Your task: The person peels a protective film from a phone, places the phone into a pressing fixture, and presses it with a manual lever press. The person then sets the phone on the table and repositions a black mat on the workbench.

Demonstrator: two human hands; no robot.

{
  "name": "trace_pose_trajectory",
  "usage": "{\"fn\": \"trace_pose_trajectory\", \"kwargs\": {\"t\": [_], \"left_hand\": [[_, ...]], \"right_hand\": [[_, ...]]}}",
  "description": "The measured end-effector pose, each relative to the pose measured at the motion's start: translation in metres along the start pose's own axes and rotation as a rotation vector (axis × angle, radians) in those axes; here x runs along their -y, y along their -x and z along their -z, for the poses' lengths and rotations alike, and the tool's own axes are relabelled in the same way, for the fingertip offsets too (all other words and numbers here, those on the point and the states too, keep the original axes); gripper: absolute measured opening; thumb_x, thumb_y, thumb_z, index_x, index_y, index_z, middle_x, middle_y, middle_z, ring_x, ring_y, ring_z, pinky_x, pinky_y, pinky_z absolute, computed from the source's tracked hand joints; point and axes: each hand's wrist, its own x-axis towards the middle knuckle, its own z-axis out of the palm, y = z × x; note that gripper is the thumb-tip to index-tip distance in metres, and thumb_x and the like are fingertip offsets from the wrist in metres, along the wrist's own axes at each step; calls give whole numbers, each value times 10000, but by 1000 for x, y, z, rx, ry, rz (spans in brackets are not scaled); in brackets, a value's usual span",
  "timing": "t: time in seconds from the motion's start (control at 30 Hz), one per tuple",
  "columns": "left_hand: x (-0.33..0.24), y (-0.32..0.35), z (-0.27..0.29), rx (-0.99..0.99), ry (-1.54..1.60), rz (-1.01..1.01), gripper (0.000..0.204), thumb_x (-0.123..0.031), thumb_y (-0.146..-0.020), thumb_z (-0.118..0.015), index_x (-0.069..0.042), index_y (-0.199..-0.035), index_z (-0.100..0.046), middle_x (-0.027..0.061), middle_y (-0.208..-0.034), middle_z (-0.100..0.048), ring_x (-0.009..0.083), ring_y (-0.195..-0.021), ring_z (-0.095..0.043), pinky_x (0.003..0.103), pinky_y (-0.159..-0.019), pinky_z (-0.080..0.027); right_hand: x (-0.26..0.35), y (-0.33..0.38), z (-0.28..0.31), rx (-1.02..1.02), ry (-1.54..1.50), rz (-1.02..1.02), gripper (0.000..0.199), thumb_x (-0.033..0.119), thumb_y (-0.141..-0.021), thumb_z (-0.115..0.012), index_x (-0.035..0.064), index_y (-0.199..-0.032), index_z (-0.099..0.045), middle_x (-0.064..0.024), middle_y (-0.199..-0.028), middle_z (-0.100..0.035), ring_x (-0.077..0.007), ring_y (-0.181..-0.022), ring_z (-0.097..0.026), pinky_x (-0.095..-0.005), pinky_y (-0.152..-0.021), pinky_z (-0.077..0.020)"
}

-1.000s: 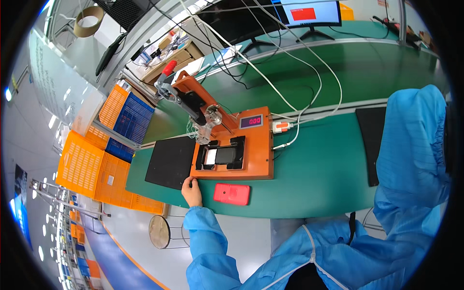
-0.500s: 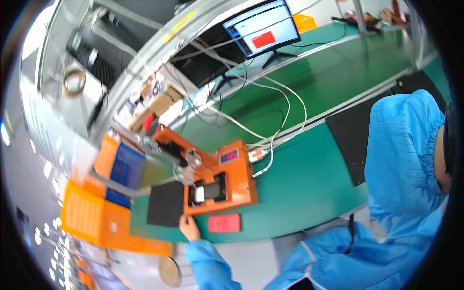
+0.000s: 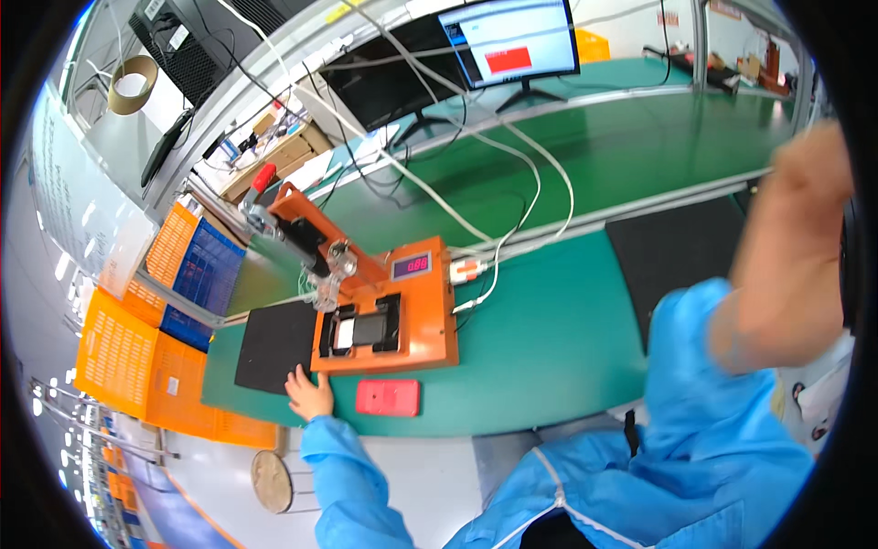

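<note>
My left hand (image 3: 309, 393) lies with fingers spread at the table's front edge. Its fingertips are by the corner of a black mat (image 3: 274, 346) and the near left corner of an orange press-like fixture (image 3: 428, 334). That fixture has a lever clamp with a red grip (image 3: 263, 177), a small lit display (image 3: 412, 265) and a black cradle holding a flat dark-and-white piece (image 3: 370, 328). To the right of the hand lies a red flat rectangular case (image 3: 388, 397), untouched. My right hand (image 3: 814, 169) is raised at the right rim, blurred and partly cut off; its fingers cannot be made out.
White cables (image 3: 540, 174) run over the green table (image 3: 549, 339). Two monitors (image 3: 512, 46) stand at the back. Orange crates (image 3: 119, 357) and a blue crate (image 3: 206, 274) are at the left, a round stool (image 3: 272, 481) below. Another black mat (image 3: 677, 242) lies at the right.
My view has shifted. My left hand's fingers have spread beside the fixture. My right forearm and hand now show bare at the right, where mostly a blue sleeve showed before.
</note>
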Motion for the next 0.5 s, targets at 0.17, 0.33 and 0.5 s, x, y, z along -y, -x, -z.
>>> {"fn": "trace_pose_trajectory", "kwargs": {"t": [0.17,0.33,0.5], "left_hand": [[42,-15,17,-57,-7,-410,451,-309,-857,-613,-64,-1230,-542,129,-1159,-578,340,-1059,-511,418,-898,-451],[54,-20,28,-33,-284,-532,307,-189,-915,-517,-58,-1192,-528,147,-936,-657,326,-775,-639,406,-624,-541],[51,-10,37,-178,-21,-234,292,-174,-935,-481,-38,-1192,-512,224,-886,-651,384,-774,-634,442,-650,-528]], "right_hand": [[-88,157,35,-287,458,-722,327,238,-991,-446,-1,-1212,-478,-128,-1043,-618,-153,-803,-616,-272,-724,-481],[-99,232,42,-277,379,-1211,319,179,-987,-464,36,-1272,-453,-85,-1078,-605,-115,-813,-589,-251,-749,-463],[-93,229,31,-129,237,-1356,294,138,-978,-475,22,-1248,-487,-95,-1033,-618,-116,-808,-593,-249,-729,-470]]}}
